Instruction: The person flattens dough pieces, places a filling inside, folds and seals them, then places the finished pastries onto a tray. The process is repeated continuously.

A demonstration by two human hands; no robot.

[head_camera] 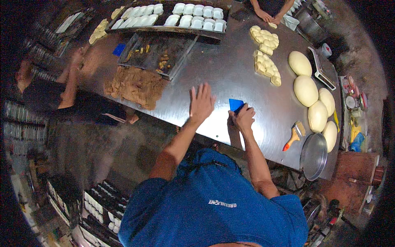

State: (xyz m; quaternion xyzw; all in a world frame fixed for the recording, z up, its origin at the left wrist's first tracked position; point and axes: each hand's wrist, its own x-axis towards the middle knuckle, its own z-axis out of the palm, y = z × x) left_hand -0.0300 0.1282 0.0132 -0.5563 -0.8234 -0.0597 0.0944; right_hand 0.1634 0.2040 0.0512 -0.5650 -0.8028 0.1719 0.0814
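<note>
My left hand (202, 103) is spread over the steel worktop (216, 68), fingers apart and holding nothing; whether it touches the metal I cannot tell. To its right, my right hand (243, 117) grips a blue dough scraper (236, 105), its blade turned toward the table's far side. Beyond my right hand lie two clusters of cut dough pieces (266, 66). Several large smooth dough balls (305, 91) rest along the right side. Near them is a flat brush (294, 136) with a wooden handle and an orange-red tip, beside a round metal pan (313, 156).
A brown cloth (135, 88) and a dark tray with food pieces (157, 55) lie to the left. Behind stands a tray of white paper-lined molds (197, 18). One co-worker's hands (270, 17) touch dough at the top; another person (68, 83) works at the left.
</note>
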